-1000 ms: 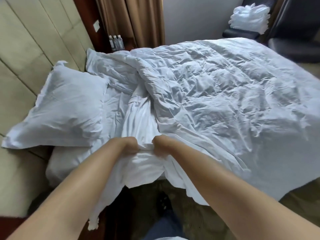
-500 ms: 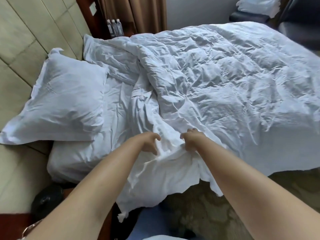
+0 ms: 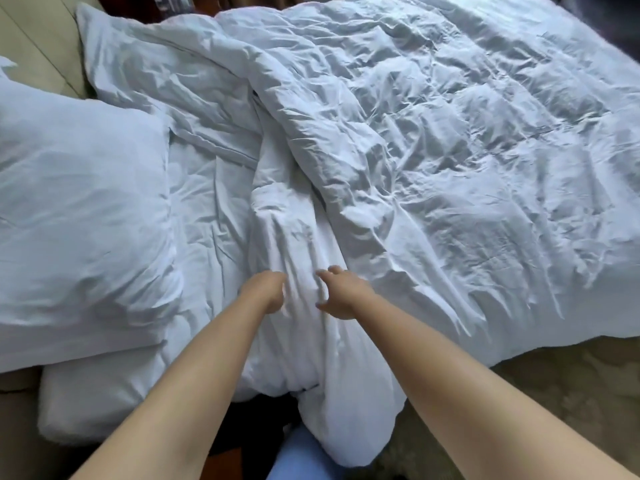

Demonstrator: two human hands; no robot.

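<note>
Left grip (image 3: 265, 289) is curled into a loose fist, set against the left flank of a bunched white sheet (image 3: 294, 233). Its fingertips are tucked out of sight and blurred, so I cannot tell whether any cloth is caught in them. Right grip (image 3: 341, 292) sits just across the same ridge of cloth, released. Its fingers are spread and bent with the thumb held apart below them, the tips at the sheet but closing on nothing. The sheet runs as a rumpled ridge between the two grips. Beyond them it climbs the bed and slips under the edge of the duvet (image 3: 450, 150); on the near side it spills over the bedside and hangs between the forearms. The duvet, white and heavily creased, covers the bed to the right of the right grip and beyond it. Left of the left grip lies a big white pillow (image 3: 79, 209), with a second pillow (image 3: 104, 403) under it, closer to the person. Far beyond the pillow shows a padded beige headboard (image 3: 38, 46). Brownish carpet (image 3: 571, 393) lies beneath the right forearm, and a blue trouser leg (image 3: 301, 459) shows low between the arms.
</note>
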